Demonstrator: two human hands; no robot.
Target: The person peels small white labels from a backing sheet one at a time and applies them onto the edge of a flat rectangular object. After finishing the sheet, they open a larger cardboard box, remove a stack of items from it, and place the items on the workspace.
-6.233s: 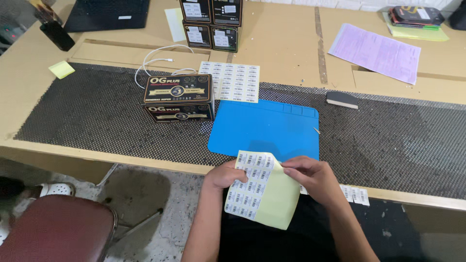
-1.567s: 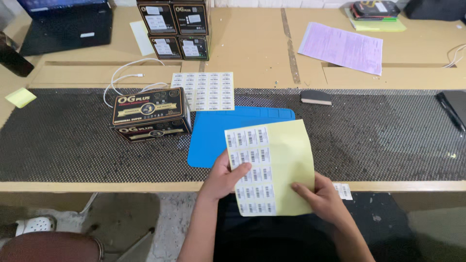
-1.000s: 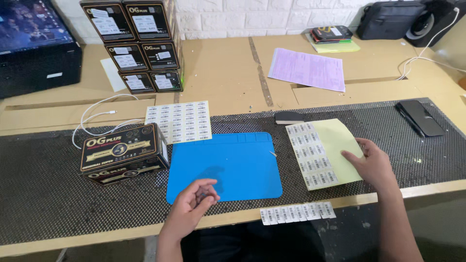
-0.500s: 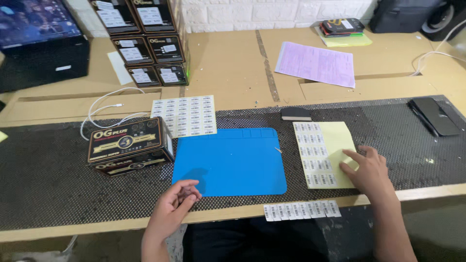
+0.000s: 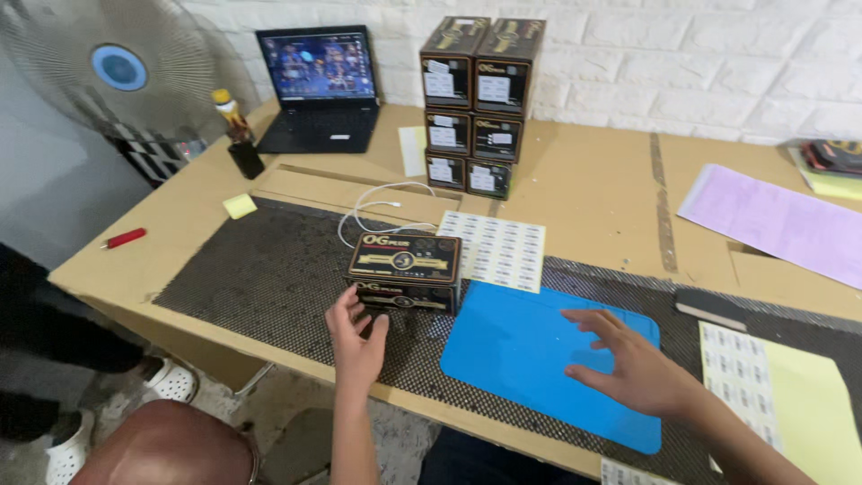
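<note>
Here, a dark box [image 5: 406, 271] — gold-trimmed, lid up — sits before both hands, spread wide and empty.

Two bare forearms, no sleeves, no rings or watch on hands [image 5: 359, 341]

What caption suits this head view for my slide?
Left hand reaches a dark box; right hand hovers over blue mat.

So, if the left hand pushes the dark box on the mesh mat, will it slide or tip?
The dark box lies low and flat, so tipping seems unlikely. The mesh mat looks grippy, so it probably drags rather than glides. The left hand is close beside it.
</note>
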